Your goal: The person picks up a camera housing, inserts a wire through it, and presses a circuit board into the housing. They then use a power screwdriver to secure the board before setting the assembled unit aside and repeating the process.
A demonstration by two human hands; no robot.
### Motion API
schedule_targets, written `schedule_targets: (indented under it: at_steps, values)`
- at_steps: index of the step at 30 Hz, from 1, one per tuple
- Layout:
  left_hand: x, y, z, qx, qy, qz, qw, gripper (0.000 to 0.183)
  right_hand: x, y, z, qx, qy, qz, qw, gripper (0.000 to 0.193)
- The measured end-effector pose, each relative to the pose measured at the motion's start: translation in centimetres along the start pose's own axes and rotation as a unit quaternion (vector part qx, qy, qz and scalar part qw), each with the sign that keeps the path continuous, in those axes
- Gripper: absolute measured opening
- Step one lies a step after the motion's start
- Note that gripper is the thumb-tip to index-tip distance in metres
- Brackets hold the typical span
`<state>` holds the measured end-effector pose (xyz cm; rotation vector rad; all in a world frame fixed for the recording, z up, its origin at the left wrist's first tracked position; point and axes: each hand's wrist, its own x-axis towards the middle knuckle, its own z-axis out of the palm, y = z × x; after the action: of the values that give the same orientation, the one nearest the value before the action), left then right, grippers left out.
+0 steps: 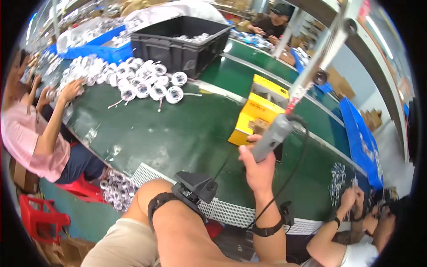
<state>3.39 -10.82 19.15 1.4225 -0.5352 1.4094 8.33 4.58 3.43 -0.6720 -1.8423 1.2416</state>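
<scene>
My right hand (260,167) is wrapped round a grey, corded electric screwdriver (273,135) over the green tabletop. The black cord (307,147) leaves its upper end and loops down past my right forearm. Just behind it stands a yellow open-fronted box (258,109) with small brown cardboard pieces inside. A dark flat edge (279,152) shows beside the screwdriver, mostly hidden. My left forearm (182,222) is low at the table's front edge, with a black strapped-on device (195,187) at the wrist. The left hand's fingers are hidden, so I cannot tell their state.
White round parts with wires (147,80) are heaped at the far left, before a black crate (178,44) and blue bin (106,44). A person in pink (35,133) works at left; another's hands (353,198) are at right. A slanted metal post (320,62) rises behind the box.
</scene>
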Motion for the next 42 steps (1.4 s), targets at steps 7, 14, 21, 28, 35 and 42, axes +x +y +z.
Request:
schedule_targets:
  at_steps: [7, 14, 21, 28, 35, 42]
  values:
    - [1.4, -2.4, -0.2, -0.087, -0.014, -0.037, 0.995, 0.03, 0.1, 1.1, -0.4, 0.008, 0.017, 0.003, 1.0, 0.029]
    - [1.9, -3.1, 0.2, -0.122, -0.025, -0.06, 0.99, 0.03, -0.4, 0.8, -0.2, -0.026, 0.02, -0.025, 0.999, 0.03]
    - [1.7, -3.5, 0.1, -0.145, -0.006, -0.071, 0.987, 0.029, -0.3, 0.1, -0.3, 0.003, 0.022, -0.017, 1.0, 0.031]
    - [1.8, -4.3, -0.3, -0.17, 0.016, -0.081, 0.982, 0.028, 0.5, -0.3, -0.3, 0.001, 0.025, 0.004, 1.0, 0.035]
    - [1.8, -4.9, -0.3, -0.183, 0.025, -0.085, 0.979, 0.028, -0.2, -0.3, -0.1, -0.033, 0.015, -0.029, 0.999, 0.039]
    - [2.5, -4.4, -0.7, -0.144, -0.006, -0.069, 0.987, 0.028, -0.4, -0.4, 0.0, -0.002, 0.017, -0.002, 1.0, 0.036]
